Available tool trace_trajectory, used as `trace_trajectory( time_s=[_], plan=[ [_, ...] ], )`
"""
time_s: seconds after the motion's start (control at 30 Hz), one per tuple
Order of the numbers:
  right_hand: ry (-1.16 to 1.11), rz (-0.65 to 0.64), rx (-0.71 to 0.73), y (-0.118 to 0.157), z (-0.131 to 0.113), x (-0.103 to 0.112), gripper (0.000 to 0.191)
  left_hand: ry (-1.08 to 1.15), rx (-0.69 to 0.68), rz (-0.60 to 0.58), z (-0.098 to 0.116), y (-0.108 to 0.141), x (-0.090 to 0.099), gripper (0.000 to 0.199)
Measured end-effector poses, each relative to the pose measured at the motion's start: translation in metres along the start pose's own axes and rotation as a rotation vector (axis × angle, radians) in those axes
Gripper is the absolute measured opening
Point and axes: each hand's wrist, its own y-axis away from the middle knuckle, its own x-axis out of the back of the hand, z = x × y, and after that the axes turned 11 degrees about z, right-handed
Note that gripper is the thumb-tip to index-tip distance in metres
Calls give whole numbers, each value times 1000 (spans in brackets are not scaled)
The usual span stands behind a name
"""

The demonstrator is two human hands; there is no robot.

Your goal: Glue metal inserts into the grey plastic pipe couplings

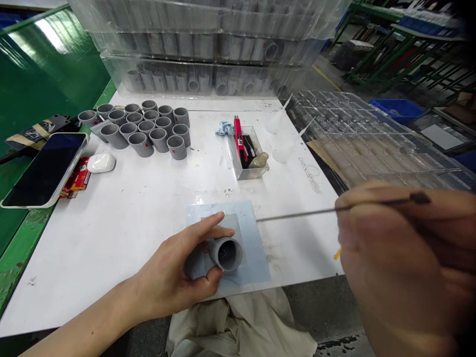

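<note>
A short grey plastic tube (229, 255) lies tilted over a light blue sheet (256, 263) near the table's front edge, its open end turned toward me. My left hand (186, 263) grips this tube between thumb and fingers. Inside the tube's mouth is a dark round shape. On the right, my right hand (394, 248) is closed around the dark handle of a thin metal rod (297, 214). The rod points left, its tip above the right side of the blue sheet and apart from the tube. Motion blurs my right hand somewhat.
Several grey tubes (150, 128) stand upright at the back left. A phone (46, 168) and white earbud case (101, 162) lie left. A clear box (253, 171) holds a red cutter (238, 136). Stacked clear trays (208, 49) rise behind; more trays (372, 134) sit right.
</note>
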Motion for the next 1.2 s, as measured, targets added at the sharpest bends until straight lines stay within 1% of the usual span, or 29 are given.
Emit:
trace_trajectory(
  time_s=[0.03,0.07,0.1,0.17,0.23,0.37,0.4,0.5,0.57,0.6,0.63,0.77,0.83,0.9,0.93,0.97,1.07,1.13,1.2],
  plan=[
    [30,118,86,-7,9,-7,2,-8,11,4,0,0,0,92],
    [25,231,184,-15,19,-15,6,-20,24,8,0,1,-1,92],
    [26,279,242,-24,30,-23,8,-32,35,15,-1,1,-1,91],
    [51,250,244,-39,47,-36,10,-54,55,29,-2,2,-2,91],
    [80,174,211,-50,59,-43,12,-67,66,33,-3,3,-1,91],
    [148,73,226,-53,69,-51,11,-82,86,16,-6,3,-1,92],
    [181,20,228,-52,71,-53,11,-79,90,17,-6,3,-2,92],
    [294,-195,186,-46,76,-54,15,-68,98,29,-6,1,-2,88],
    [337,-280,135,-44,81,-52,18,-81,97,37,-2,-1,0,86],
    [339,-285,106,-43,84,-49,19,-103,90,34,1,-3,2,85],
    [335,-262,71,-42,88,-46,21,-136,82,25,6,-5,6,84],
    [329,-58,-64,-43,116,-36,28,-351,60,-30,25,-14,27,73],
    [359,-20,-111,-45,134,-36,26,-476,80,-52,33,-16,38,70],
    [388,-53,-154,-47,150,-38,32,-596,69,-100,37,-17,47,67],
    [398,-89,-177,-47,156,-40,37,-651,46,-129,39,-16,51,66],
    [407,-132,-200,-48,160,-42,38,-702,11,-157,40,-16,53,66],
    [431,-235,-252,-47,164,-46,24,-822,-94,-202,45,-12,53,68],
    [442,-236,-273,-46,163,-46,23,-882,-143,-202,49,-11,49,68],
    [445,-203,-286,-46,162,-45,25,-937,-185,-214,53,-11,44,64]
  ],
)
